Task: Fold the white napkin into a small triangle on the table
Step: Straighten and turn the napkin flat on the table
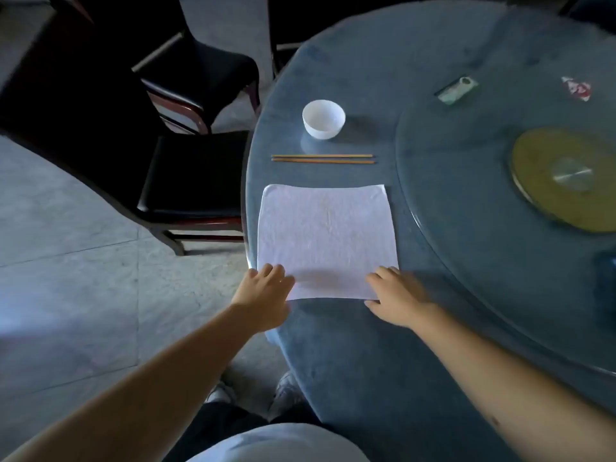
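Note:
A white napkin [326, 235] lies spread flat as a square on the round blue table [360, 355], close to the table's left edge. My left hand [265, 295] rests palm down on the napkin's near left corner, fingers apart. On the near right corner lies my right hand [396, 295], also flat with fingers spread. Neither hand grips the cloth; both cover its near corners.
Beyond the napkin lie a pair of chopsticks [322, 158] and a white bowl [323, 119]. A glass turntable [500, 208] with a yellow hub [566, 178] fills the right; a small pack [456, 90] and a wrapper [577, 88] sit on it. Dark chairs [196, 181] stand left.

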